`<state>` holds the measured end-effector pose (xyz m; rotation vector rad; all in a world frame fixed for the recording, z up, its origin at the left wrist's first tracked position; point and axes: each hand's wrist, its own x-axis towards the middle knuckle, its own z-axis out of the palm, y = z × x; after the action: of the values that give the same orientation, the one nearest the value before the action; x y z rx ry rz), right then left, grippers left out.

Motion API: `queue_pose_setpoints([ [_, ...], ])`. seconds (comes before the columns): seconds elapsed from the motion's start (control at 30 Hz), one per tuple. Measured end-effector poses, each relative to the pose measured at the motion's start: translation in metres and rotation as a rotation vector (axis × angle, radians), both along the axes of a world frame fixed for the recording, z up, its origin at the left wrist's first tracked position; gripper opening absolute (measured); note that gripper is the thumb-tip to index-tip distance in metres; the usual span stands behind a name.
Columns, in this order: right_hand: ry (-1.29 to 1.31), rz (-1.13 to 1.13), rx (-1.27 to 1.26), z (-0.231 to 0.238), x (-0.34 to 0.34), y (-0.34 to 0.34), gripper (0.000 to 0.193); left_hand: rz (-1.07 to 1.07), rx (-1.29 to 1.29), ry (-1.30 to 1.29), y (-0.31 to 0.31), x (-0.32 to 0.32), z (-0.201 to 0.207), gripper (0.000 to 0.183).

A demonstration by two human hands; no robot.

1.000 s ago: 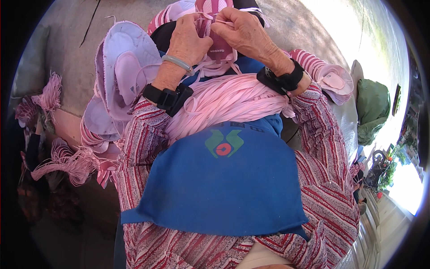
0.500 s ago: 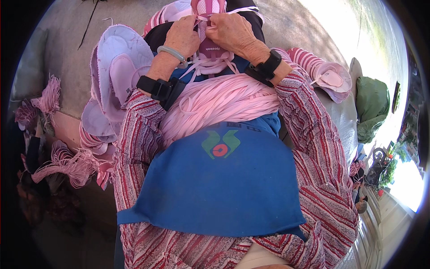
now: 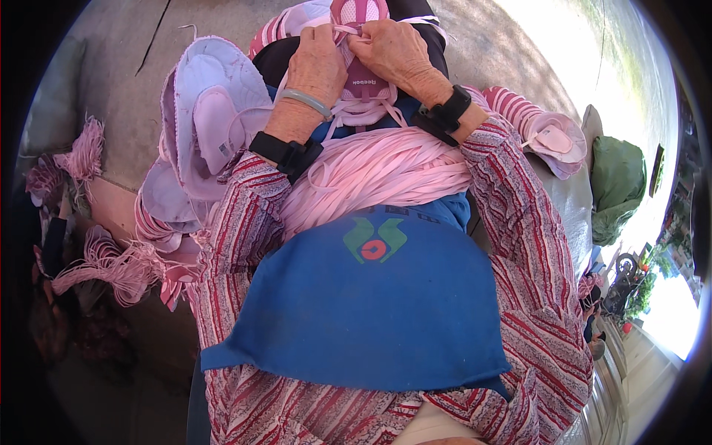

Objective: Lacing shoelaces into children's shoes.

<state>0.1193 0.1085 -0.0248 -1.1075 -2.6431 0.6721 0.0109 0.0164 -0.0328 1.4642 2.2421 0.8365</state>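
Observation:
A pink shoe upper rests at my knees, with its darker pink tongue lying toward me. On its left side my left hand is closed, pinching a pale pink shoelace near the eyelets. Opposite it, my right hand is also closed, with thumb and forefinger on the lace beside the toe. The fingertips are partly hidden, and the lace runs between the two hands. Across my lap, above the blue apron, lies a thick heap of pink laces.
Stacked pale pink shoe uppers stand close to my left arm. Another nested stack of uppers is on the right, near a green bag. Bundles of pink laces hang at the lower left.
My left hand has turned more upright and shifted slightly right along the shoe. My right hand stays on the lace, and the whole view has moved a little.

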Motion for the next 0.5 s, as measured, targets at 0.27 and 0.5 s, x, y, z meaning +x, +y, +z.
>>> queue_pose_setpoints([
  [0.27,-0.055,-0.045,-0.024,0.007,0.001,-0.002,0.034,-0.098,-0.135,0.039,0.007,0.003,0.006,0.037],
  [0.5,-0.094,0.007,-0.002,0.007,0.003,-0.002,0.032,-0.214,-0.037,-0.058,0.009,-0.019,0.002,0.033],
])
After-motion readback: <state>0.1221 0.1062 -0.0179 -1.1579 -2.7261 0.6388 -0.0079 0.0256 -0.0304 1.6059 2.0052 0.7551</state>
